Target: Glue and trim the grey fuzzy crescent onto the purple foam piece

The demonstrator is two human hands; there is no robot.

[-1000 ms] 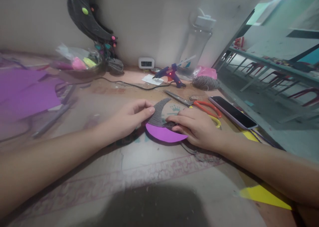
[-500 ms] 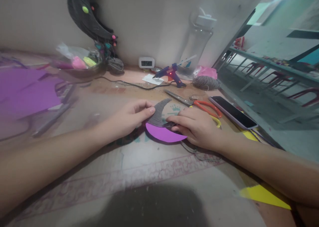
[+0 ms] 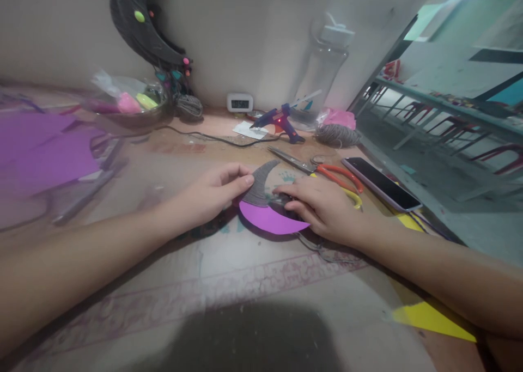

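A purple foam crescent (image 3: 272,219) lies on the table, partly wrapped in grey yarn that forms a curved grey horn (image 3: 261,181). My left hand (image 3: 214,189) pinches the left side of the grey part, thumb and fingers closed on it. My right hand (image 3: 322,203) rests on the right side, fingers laid together and pressing the yarn down onto the crescent. A loose grey yarn strand (image 3: 322,249) trails under my right wrist.
Orange-handled scissors (image 3: 322,170), a phone (image 3: 382,184), a blue glue gun (image 3: 280,120), a grey yarn ball (image 3: 337,135), a small clock (image 3: 239,103) and a clear bottle (image 3: 322,72) are behind. Purple foam sheets (image 3: 41,151) lie left, a yellow scrap (image 3: 433,320) right.
My right fingers slid slightly up and left along the crescent's yarn edge. My left hand has stayed put.
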